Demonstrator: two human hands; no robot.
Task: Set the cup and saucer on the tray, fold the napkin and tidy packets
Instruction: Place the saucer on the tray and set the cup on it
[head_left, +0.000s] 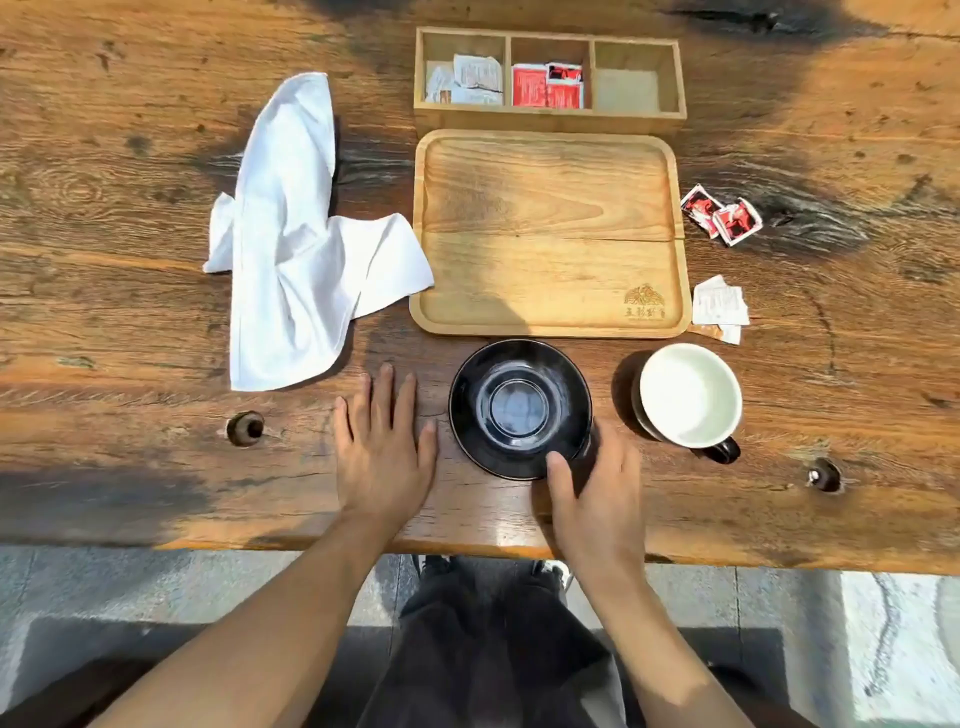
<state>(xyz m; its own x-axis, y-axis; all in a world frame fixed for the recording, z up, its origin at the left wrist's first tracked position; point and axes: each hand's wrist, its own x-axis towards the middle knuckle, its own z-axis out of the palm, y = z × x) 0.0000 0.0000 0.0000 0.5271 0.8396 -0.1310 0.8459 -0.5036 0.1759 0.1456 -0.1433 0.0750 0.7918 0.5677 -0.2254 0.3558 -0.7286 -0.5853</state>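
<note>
While right hand (597, 488) fingers pinch saucer (519, 408) rim, left hand (382, 447) flat, open, cup (688, 395) beside.

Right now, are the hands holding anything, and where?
The right hand has the black saucer by its near right rim, thumb on top; whether it is lifted cannot be told. The left hand lies flat on the table, holding nothing.

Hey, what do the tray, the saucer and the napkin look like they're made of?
The tray looks like pale wood with a smooth finish: grain lines run across it and a logo is marked in one corner. The saucer seems to be glazed black ceramic, since it shows glossy reflections. The napkin appears to be white woven cloth, lying in soft folds and creases.
</note>
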